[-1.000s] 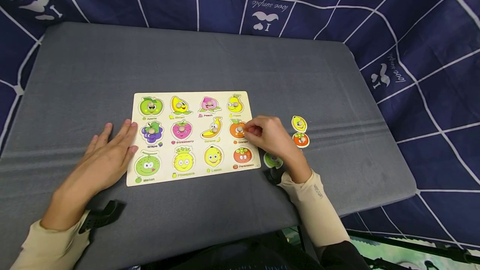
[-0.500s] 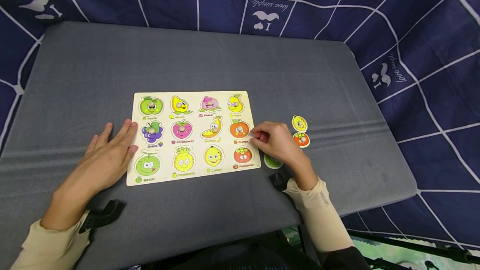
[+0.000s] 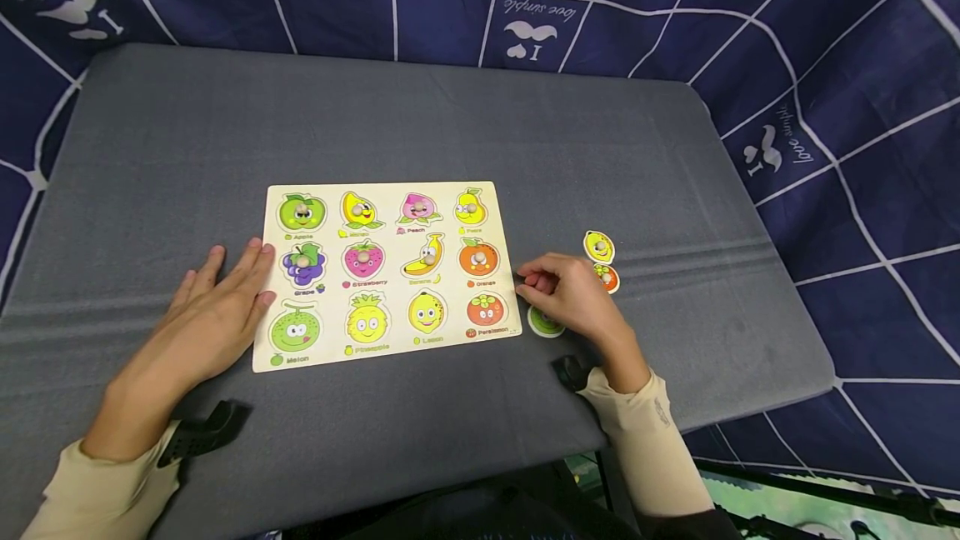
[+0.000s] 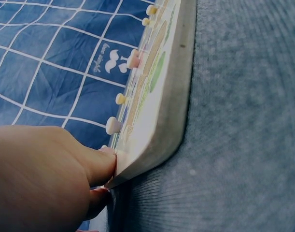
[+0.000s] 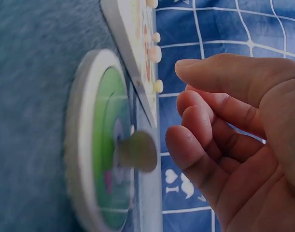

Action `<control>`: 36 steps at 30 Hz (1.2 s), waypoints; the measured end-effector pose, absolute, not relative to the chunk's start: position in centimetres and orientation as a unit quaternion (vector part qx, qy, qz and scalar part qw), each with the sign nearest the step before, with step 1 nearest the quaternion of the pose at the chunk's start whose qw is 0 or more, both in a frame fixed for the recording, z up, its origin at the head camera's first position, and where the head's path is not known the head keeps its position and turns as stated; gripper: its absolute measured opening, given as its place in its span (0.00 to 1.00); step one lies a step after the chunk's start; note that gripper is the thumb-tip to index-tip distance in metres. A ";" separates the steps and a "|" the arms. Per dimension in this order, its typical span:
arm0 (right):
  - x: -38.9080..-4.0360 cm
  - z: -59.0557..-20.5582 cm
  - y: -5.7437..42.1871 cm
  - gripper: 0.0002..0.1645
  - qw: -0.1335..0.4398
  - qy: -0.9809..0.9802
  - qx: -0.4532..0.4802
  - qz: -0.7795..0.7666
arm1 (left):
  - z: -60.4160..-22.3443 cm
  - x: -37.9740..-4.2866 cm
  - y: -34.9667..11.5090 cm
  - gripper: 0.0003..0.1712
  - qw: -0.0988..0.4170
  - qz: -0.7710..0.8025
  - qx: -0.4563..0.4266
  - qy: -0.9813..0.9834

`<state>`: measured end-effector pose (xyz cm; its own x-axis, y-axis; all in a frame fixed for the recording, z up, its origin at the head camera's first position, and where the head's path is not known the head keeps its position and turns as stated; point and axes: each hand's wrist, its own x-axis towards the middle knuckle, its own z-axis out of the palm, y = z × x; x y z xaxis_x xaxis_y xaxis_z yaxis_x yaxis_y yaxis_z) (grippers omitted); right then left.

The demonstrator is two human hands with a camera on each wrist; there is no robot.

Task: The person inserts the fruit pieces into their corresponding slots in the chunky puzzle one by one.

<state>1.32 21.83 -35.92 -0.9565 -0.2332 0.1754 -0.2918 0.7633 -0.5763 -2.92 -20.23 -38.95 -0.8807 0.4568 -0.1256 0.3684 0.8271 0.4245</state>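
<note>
A cream fruit peg puzzle board (image 3: 393, 273) lies on the grey table. Round knobs show on the fruits of its upper two rows, the orange piece (image 3: 478, 260) among them. My left hand (image 3: 202, 319) rests beside the board's left edge with its fingers spread, and the thumb touches the corner in the left wrist view. To the right of the board is my right hand (image 3: 573, 294), fingers loosely bent and nothing between them, thumb apart from the fingertips. Below it lies a loose green melon piece (image 3: 545, 322), whose knob (image 5: 137, 151) stands close to the fingers in the right wrist view.
A loose lemon piece (image 3: 599, 247) and a red persimmon piece (image 3: 608, 277) lie beyond the right hand, the latter partly covered by it. Dark blue checked cloth (image 3: 450, 15) hangs behind the table (image 3: 390, 123) and along its right side.
My right hand has let go of the orange piece's knob, leaving the piece in the board, and moved right and slightly down over the melon piece. The left hand stays put.
</note>
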 end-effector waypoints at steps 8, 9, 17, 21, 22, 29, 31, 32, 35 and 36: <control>2.1 -36.2 22.7 0.07 0.042 -0.937 0.126 0.323 | -38.9 -3.0 -20.3 0.33 0.103 0.198 0.225 0.949; 2.2 -36.2 22.8 0.07 0.040 -0.937 0.123 0.326 | -38.9 -3.0 -20.3 0.33 0.103 0.199 0.225 0.948; 3.0 -36.3 23.7 0.05 0.010 -0.935 0.093 0.342 | -38.9 -3.0 -20.3 0.32 0.100 0.201 0.227 0.948; 3.3 -36.4 24.0 0.06 -0.002 -0.931 0.085 0.356 | -38.9 -3.0 -20.3 0.32 0.101 0.201 0.225 0.948; 3.3 -36.5 24.1 0.06 -0.006 -0.930 0.085 0.358 | -39.0 -3.0 -20.3 0.32 0.102 0.201 0.225 0.948; 3.7 -36.6 24.4 0.06 -0.012 -0.932 0.090 0.352 | -39.0 -3.0 -20.2 0.32 0.106 0.203 0.224 0.947; 3.8 -36.6 24.5 0.06 -0.012 -0.932 0.092 0.350 | -39.0 -3.0 -20.2 0.32 0.106 0.203 0.224 0.947; 3.8 -36.6 24.5 0.06 -0.011 -0.933 0.093 0.348 | -39.0 -3.0 -20.2 0.32 0.106 0.203 0.225 0.947; 4.0 -36.7 24.5 0.05 -0.011 -0.933 0.093 0.347 | -39.0 -3.0 -20.2 0.32 0.106 0.201 0.224 0.948; 4.0 -36.7 24.6 0.05 -0.010 -0.933 0.092 0.347 | -39.1 -3.0 -20.2 0.32 0.106 0.200 0.224 0.948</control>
